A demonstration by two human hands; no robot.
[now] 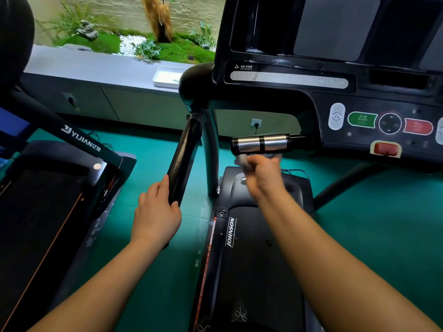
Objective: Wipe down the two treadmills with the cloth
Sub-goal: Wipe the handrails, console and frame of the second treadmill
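Cloth (242, 160), pale and bunched small, is pinched in the curled fingers of the right hand (262, 174) and pressed against the underside of the silver pulse grip (260, 142), which juts from the lower left corner of the console (359, 92). The left hand (157, 212) is wrapped round the lower end of the black side handrail (183, 159). Both bars belong to the Johnson treadmill (251, 259); the Yijian treadmill (43, 212) stands just beside it, no hand on it.

The green start button (362, 119) and red safety key (385, 149) sit near the grip along the console's lower edge. A wide sweep could press one and set the belt moving underfoot, and so small a wad of cloth could slip off the round bar.

A white tray (167, 76) rests at the front edge of the grey ledge (96, 65); it holds perhaps one small printed card, too blurred to name.
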